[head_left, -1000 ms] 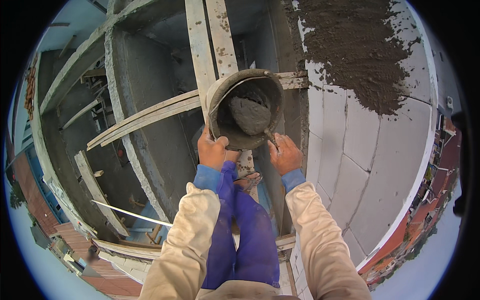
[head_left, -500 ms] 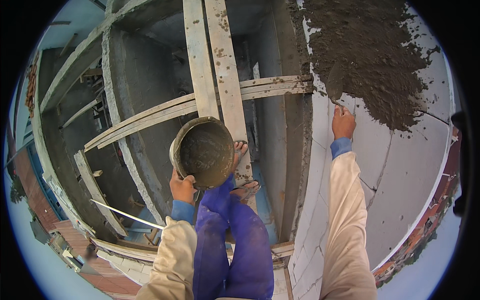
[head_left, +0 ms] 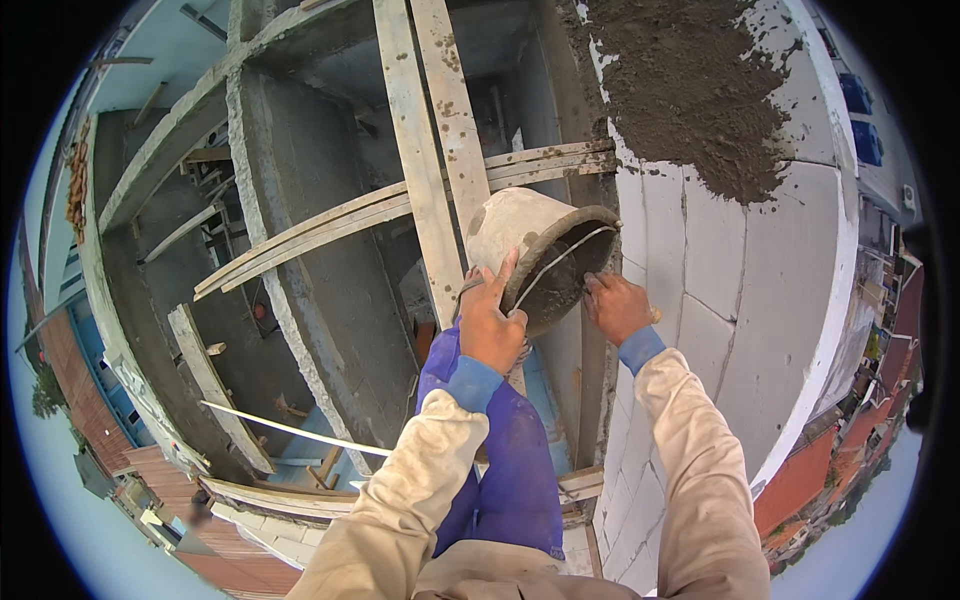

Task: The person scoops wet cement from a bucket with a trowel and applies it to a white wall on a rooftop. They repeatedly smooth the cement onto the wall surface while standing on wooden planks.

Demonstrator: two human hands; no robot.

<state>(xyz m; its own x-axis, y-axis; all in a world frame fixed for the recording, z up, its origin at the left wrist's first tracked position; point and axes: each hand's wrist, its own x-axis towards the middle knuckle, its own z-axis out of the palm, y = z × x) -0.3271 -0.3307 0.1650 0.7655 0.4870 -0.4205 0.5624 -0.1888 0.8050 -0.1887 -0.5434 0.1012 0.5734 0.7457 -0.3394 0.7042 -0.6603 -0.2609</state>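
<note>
A mortar-stained bucket [head_left: 520, 225] is tipped on its side in front of me, its dark mouth turned to the right toward the wall. A thin handle runs across the opening. My left hand [head_left: 492, 325] grips the bucket near its rim, fingers along the outside. My right hand [head_left: 620, 308] is closed around a trowel, whose handle end [head_left: 655, 315] pokes out beside the fist; its blade is hidden, apparently inside the bucket mouth. Wet grey mortar [head_left: 695, 90] lies spread on top of the pale block surface [head_left: 770, 260] at the right.
Two planks [head_left: 415, 150] run away from my feet, crossed by more boards [head_left: 320, 240]. Beneath them drop deep openings between rough concrete beams [head_left: 262, 210]. A white rod [head_left: 290, 428] slants at the lower left. Rooftops [head_left: 800, 480] show beyond the wall's outer edge.
The bucket has moved right and tipped over, with my left hand shifted along with it. My right hand has drawn back from the mortar to the bucket mouth, bringing the trowel.
</note>
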